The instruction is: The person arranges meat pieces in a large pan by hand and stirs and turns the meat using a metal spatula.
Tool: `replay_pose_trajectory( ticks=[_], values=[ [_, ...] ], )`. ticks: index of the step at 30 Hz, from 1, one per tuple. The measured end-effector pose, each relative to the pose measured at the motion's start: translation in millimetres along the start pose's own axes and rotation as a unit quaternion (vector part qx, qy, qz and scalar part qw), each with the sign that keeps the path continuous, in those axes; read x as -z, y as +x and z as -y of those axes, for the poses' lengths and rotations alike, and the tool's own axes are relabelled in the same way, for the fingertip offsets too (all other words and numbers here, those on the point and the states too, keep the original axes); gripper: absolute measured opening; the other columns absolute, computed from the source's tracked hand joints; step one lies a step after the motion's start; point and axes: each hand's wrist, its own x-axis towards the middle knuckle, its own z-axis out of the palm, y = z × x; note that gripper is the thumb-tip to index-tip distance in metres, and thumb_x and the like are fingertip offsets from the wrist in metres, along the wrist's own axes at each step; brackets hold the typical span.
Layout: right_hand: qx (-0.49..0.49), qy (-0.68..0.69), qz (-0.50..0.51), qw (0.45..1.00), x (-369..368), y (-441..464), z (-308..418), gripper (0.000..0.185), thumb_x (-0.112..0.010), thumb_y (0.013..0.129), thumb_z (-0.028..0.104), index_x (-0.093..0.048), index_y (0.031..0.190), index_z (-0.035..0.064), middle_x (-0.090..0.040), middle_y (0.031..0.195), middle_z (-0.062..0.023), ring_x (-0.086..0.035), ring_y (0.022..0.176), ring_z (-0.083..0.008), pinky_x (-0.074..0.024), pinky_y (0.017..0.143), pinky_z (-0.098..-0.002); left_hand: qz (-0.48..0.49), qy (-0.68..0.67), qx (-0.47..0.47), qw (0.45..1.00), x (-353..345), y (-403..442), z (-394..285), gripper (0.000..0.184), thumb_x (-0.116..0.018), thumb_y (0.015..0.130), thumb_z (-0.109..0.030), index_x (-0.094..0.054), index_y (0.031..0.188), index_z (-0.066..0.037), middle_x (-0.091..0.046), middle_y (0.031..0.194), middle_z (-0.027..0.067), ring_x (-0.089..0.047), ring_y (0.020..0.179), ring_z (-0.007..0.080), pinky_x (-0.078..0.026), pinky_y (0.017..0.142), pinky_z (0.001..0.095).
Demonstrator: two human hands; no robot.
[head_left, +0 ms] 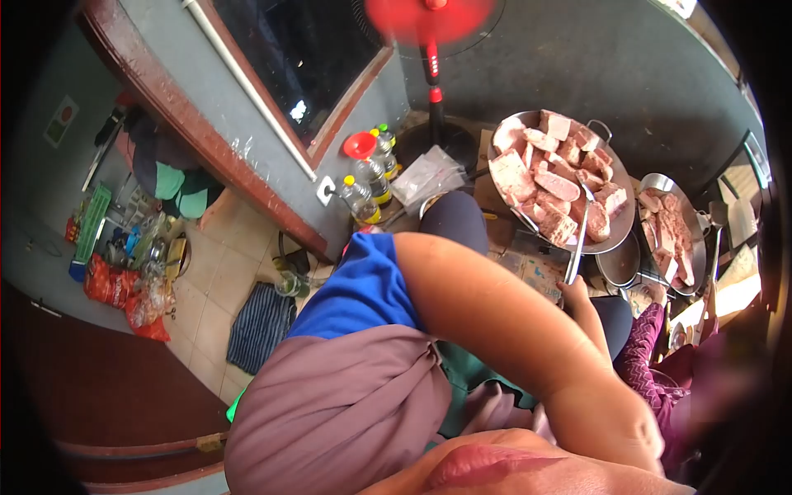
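Note:
My left hand (571, 289) is closed on a long metal utensil (579, 239) that reaches into a wide metal pan. Chunks (557, 186) that look like pinkish-brown meat fill much of the pan (623, 223). My bent, bare left arm with its blue sleeve crosses the view, its elbow at the lower right. My right hand is not visible. Beside the large pan lies a smaller oval pan (697, 260) with more chunks (667, 235). An empty-looking metal pot (619, 262) stands between them.
Another person's purple sleeve (646, 342) and hand (657, 294) are at the right. A red fan (433, 21) stands against the wall. Bottles (360, 202), a red funnel (360, 146) and plastic bags (429, 177) are nearby. A striped mat (261, 327) lies on the tiles.

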Motion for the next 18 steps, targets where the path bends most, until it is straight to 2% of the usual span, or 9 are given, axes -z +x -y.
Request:
replay_pose_trajectory(
  ticks=[2,3,6,9,10,13,14,15,18],
  values=[
    [-0.003,0.017,0.008,1.0,-4,0,-1,0.056,-0.077,0.073,0.029,-0.051,0.109,-0.0059,-0.062,0.106,-0.0281,-0.061,0.103,-0.0405,-0.0497,0.086,-0.044,0.022,-0.007,0.002,1.0,-1,-6,1,0.04,-0.044,0.1,-0.032,-0.064,0.096,0.002,-0.064,0.089,0.0052,-0.055,0.084,0.0096,-0.044,0.077,0.028],
    [0.005,0.013,0.017,1.0,-3,0,-1,0.059,-0.078,0.072,0.03,-0.05,0.11,-0.0058,-0.062,0.107,-0.0277,-0.061,0.104,-0.0406,-0.0498,0.086,-0.0439,0.048,0.006,-0.049,0.998,-2,-13,-2,0.04,-0.043,0.1,-0.03,-0.063,0.093,0.004,-0.064,0.086,0.007,-0.055,0.083,0.0101,-0.044,0.075,0.0292],
    [0.015,-0.009,-0.004,1.0,-4,2,-4,0.062,-0.079,0.071,0.031,-0.05,0.111,-0.0061,-0.062,0.109,-0.0275,-0.06,0.105,-0.0409,-0.0494,0.087,-0.0443,0.029,0.227,-0.115,0.967,2,-34,-10,0.038,-0.041,0.1,-0.024,-0.06,0.085,0.005,-0.063,0.082,0.0132,-0.057,0.079,0.019,-0.044,0.074,0.0365],
    [0.103,0.032,0.032,0.994,-33,49,-53,0.067,-0.08,0.07,0.032,-0.047,0.114,-0.0058,-0.06,0.112,-0.0282,-0.058,0.108,-0.0415,-0.0485,0.089,-0.045,0.04,0.416,-0.276,0.866,-7,-47,-30,0.035,-0.04,0.098,-0.018,-0.056,0.08,0.006,-0.061,0.08,0.0173,-0.058,0.079,0.0309,-0.043,0.073,0.042],
    [0.102,0.037,0.034,0.994,-34,54,-54,0.065,-0.08,0.07,0.032,-0.048,0.113,-0.0057,-0.06,0.111,-0.0276,-0.058,0.106,-0.0406,-0.0486,0.088,-0.0445,0.041,0.469,-0.282,0.836,-8,-51,-31,0.033,-0.048,0.095,-0.025,-0.055,0.076,0.001,-0.061,0.08,0.0154,-0.057,0.085,0.0379,-0.04,0.084,0.0493],
    [0.074,0.029,0.033,0.996,-26,47,-33,0.059,-0.078,0.071,0.03,-0.051,0.109,-0.0054,-0.061,0.106,-0.0256,-0.06,0.101,-0.038,-0.0491,0.085,-0.0431,-0.022,0.6,-0.324,0.731,-31,-68,-43,0.036,-0.056,0.09,-0.038,-0.056,0.076,-0.005,-0.061,0.08,0.0103,-0.058,0.094,0.0363,-0.032,0.093,0.0575],
    [0.069,0.029,0.034,0.997,-23,45,-27,0.057,-0.078,0.071,0.03,-0.052,0.108,-0.0053,-0.062,0.104,-0.0249,-0.06,0.1,-0.0371,-0.0492,0.084,-0.0427,-0.033,0.605,-0.336,0.721,-32,-71,-35,0.037,-0.058,0.087,-0.046,-0.058,0.078,-0.01,-0.062,0.082,0.0063,-0.058,0.098,0.035,-0.024,0.098,0.0634],
    [0.064,0.03,0.036,0.997,-21,44,-22,0.055,-0.077,0.071,0.029,-0.053,0.107,-0.0052,-0.062,0.102,-0.0242,-0.061,0.098,-0.0363,-0.0494,0.083,-0.0422,-0.042,0.638,-0.357,0.681,-38,-76,-38,0.036,-0.055,0.089,-0.044,-0.058,0.08,-0.01,-0.061,0.084,0.005,-0.058,0.098,0.0331,-0.027,0.097,0.0605],
    [0.049,0.034,0.042,0.997,-16,38,-13,0.049,-0.076,0.072,0.028,-0.056,0.103,-0.0049,-0.064,0.097,-0.0222,-0.062,0.093,-0.0336,-0.0498,0.079,-0.0409,-0.059,0.643,-0.392,0.656,-60,-88,-34,0.031,-0.055,0.09,-0.039,-0.059,0.077,-0.011,-0.06,0.077,0.0067,-0.059,0.09,0.0317,-0.033,0.093,0.0549]
  ],
)
